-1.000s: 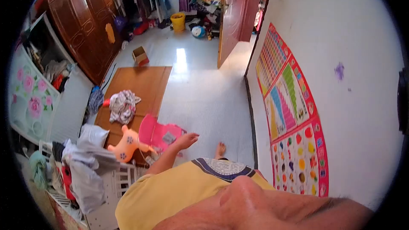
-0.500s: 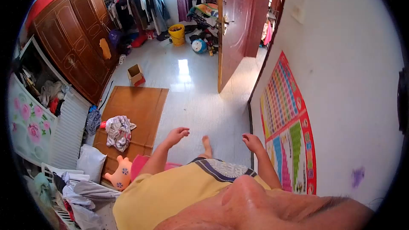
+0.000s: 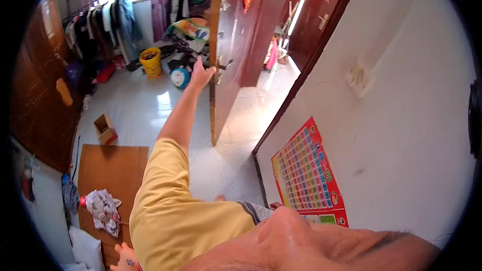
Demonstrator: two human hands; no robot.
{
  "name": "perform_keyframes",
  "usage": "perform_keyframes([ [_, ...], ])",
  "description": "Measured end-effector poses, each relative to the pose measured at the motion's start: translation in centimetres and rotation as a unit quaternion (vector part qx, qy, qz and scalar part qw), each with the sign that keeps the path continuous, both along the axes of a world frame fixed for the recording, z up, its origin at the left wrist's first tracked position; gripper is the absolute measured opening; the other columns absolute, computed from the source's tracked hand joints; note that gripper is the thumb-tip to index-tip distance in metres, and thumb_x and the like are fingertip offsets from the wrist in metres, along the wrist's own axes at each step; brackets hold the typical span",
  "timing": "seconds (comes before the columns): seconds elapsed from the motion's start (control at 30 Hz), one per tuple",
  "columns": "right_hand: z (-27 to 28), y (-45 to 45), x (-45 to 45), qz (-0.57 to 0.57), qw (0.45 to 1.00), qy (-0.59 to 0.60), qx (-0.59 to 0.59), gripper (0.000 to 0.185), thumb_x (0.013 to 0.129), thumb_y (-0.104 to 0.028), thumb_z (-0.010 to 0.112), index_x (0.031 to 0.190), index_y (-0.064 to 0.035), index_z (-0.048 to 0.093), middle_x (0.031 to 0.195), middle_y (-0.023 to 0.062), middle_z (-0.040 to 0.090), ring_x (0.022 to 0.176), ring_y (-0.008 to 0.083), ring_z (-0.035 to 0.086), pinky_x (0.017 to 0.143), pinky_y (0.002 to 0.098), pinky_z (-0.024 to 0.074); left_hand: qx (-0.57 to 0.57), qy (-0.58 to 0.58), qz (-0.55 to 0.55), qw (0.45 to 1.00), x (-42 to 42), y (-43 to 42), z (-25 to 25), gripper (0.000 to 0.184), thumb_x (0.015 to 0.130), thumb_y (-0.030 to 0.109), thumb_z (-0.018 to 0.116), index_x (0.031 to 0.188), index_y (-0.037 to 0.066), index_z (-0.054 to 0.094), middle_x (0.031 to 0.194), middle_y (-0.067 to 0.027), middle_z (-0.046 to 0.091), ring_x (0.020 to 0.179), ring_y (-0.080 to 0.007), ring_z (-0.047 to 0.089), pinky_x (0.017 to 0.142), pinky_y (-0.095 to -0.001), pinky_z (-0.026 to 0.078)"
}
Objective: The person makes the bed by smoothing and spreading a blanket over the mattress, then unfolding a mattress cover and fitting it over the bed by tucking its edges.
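Note:
My left hand (image 3: 202, 75) is stretched far forward, its fingers extended and apart, at the edge of the reddish-brown door (image 3: 241, 35). Its thumb side meets or nearly meets that edge, close to the metal door handle (image 3: 227, 64); whether it touches is unclear. The door stands ajar, with a bright doorway to its right. Only a small, dark part of my right hand (image 3: 275, 205) shows low in the view, beside the wall poster (image 3: 314, 175); its fingers are mostly hidden.
A yellow bucket (image 3: 151, 63) and a blue-white round object (image 3: 179, 77) stand on the floor. An open cardboard box (image 3: 105, 129) sits behind a brown mat (image 3: 113, 163) with crumpled cloth (image 3: 104, 212). Clothes (image 3: 105, 25) hang on a rail; a wooden wardrobe (image 3: 42, 85) is left.
My left hand has reached forward and up to the door edge. My right hand has dropped mostly out of sight. The view has moved closer to the door, and the pink chair is out of view.

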State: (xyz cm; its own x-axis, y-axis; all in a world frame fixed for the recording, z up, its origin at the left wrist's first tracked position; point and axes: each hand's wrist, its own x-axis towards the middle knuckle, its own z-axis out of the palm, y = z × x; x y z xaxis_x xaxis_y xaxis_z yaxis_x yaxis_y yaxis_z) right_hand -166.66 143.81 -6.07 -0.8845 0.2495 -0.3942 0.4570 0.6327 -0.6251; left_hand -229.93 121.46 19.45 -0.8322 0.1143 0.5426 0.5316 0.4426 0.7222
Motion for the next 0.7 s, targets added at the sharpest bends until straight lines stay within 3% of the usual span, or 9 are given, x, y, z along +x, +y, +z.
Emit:
perform_keyframes([
  [0.1, 0.5, 0.1, -2.5, -0.025, 0.999, -0.023, -0.003, 0.037, 0.088, -0.035, 0.058, 0.114, -0.0094, 0.058, 0.102, 0.0141, 0.066, 0.095, 0.0285, 0.064, 0.083, 0.0376, 0.0492, 0.09, -0.179, -0.054, 0.978, -2.8, 4.2, 4.1, 0.084, 0.075, 0.028, 0.072, 0.137, -0.005, 0.028, 0.136, -0.0254, 0.037, 0.126, -0.0353, 0.037, 0.105, -0.0382, 0.031],
  [0.2, -1.1, 0.0, -3.7, -0.03, 0.997, 0.01, -0.069, 0.037, 0.088, -0.036, 0.057, 0.115, -0.01, 0.059, 0.102, 0.0138, 0.066, 0.094, 0.0291, 0.064, 0.082, 0.0382, 0.0494, 0.064, -0.057, 0.119, 0.989, -5.1, 9.1, 0.0, 0.091, 0.062, 0.02, 0.074, 0.136, -0.001, 0.026, 0.13, -0.0235, 0.039, 0.122, -0.0384, 0.038, 0.104, -0.0431, 0.032],
  [0.27, -5.7, 0.6, -3.5, -0.014, 0.991, 0.033, -0.127, 0.037, 0.088, -0.035, 0.056, 0.115, -0.0101, 0.059, 0.102, 0.0138, 0.066, 0.093, 0.0302, 0.063, 0.081, 0.0387, 0.0495, 0.051, -0.085, 0.111, 0.989, -4.5, 10.2, -0.3, 0.093, 0.061, 0.018, 0.074, 0.137, 0.0, 0.023, 0.13, -0.0244, 0.037, 0.121, -0.0406, 0.037, 0.104, -0.0452, 0.031],
  [0.4, 0.0, -0.3, -7.2, 0.067, 0.994, -0.002, -0.088, 0.035, 0.088, -0.033, 0.056, 0.113, -0.0084, 0.06, 0.101, 0.0145, 0.065, 0.094, 0.0318, 0.063, 0.081, 0.0398, 0.0495, 0.126, -0.165, -0.106, 0.973, 0.8, 10.9, 1.5, 0.089, 0.061, 0.012, 0.075, 0.136, -0.002, 0.031, 0.138, -0.0223, 0.033, 0.129, -0.0341, 0.034, 0.107, -0.0389, 0.029],
  [0.47, 3.1, -0.6, -10.9, 0.133, 0.991, -0.017, -0.003, 0.035, 0.087, -0.032, 0.056, 0.111, -0.0071, 0.061, 0.102, 0.0155, 0.065, 0.095, 0.0327, 0.062, 0.082, 0.0402, 0.0493, 0.099, -0.286, -0.324, 0.896, 6.3, 9.0, 4.5, 0.084, 0.07, 0.011, 0.064, 0.143, 0.002, 0.021, 0.14, -0.0216, 0.032, 0.13, -0.0329, 0.033, 0.109, -0.0421, 0.026],
  [0.5, 3.8, -0.6, -12.5, 0.138, 0.99, -0.005, -0.011, 0.032, 0.087, -0.029, 0.056, 0.11, -0.0059, 0.061, 0.102, 0.0172, 0.064, 0.096, 0.034, 0.061, 0.083, 0.0407, 0.049, 0.003, -0.213, -0.374, 0.903, 6.6, 8.9, 1.4, 0.076, 0.074, 0.01, 0.061, 0.141, 0.002, 0.025, 0.139, -0.0193, 0.035, 0.128, -0.0326, 0.036, 0.107, -0.0427, 0.029],
  [0.53, 4.8, -0.7, -14.0, 0.149, 0.989, 0.015, -0.006, 0.032, 0.087, -0.028, 0.056, 0.11, -0.0055, 0.061, 0.102, 0.0174, 0.064, 0.096, 0.0341, 0.061, 0.083, 0.0407, 0.049, 0.022, -0.191, -0.376, 0.907, 11.8, 7.2, 1.7, 0.069, 0.076, 0.007, 0.057, 0.139, 0.002, 0.031, 0.138, -0.0168, 0.039, 0.128, -0.0306, 0.037, 0.106, -0.0434, 0.029],
  [0.57, 6.2, -1.0, -15.3, 0.166, 0.986, 0.031, -0.005, 0.031, 0.087, -0.027, 0.056, 0.109, -0.0051, 0.061, 0.102, 0.0176, 0.064, 0.096, 0.0342, 0.061, 0.083, 0.0407, 0.0489, 0.033, -0.245, -0.416, 0.875, 13.7, 6.8, -2.5, 0.065, 0.079, 0.009, 0.057, 0.139, 0.004, 0.032, 0.139, -0.0154, 0.039, 0.127, -0.0287, 0.038, 0.106, -0.0412, 0.031],
  [0.7, 6.5, -2.4, -18.3, 0.295, 0.951, 0.087, 0.022, 0.027, 0.088, -0.02, 0.056, 0.109, -0.0042, 0.061, 0.098, 0.0171, 0.066, 0.091, 0.0319, 0.064, 0.08, 0.0364, 0.0497, -0.035, -0.352, -0.313, 0.882, 32.1, -5.6, -11.8, 0.041, 0.089, 0.024, 0.054, 0.125, 0.003, 0.052, 0.117, -0.0122, 0.06, 0.111, -0.0211, 0.054, 0.097, -0.035, 0.04],
])
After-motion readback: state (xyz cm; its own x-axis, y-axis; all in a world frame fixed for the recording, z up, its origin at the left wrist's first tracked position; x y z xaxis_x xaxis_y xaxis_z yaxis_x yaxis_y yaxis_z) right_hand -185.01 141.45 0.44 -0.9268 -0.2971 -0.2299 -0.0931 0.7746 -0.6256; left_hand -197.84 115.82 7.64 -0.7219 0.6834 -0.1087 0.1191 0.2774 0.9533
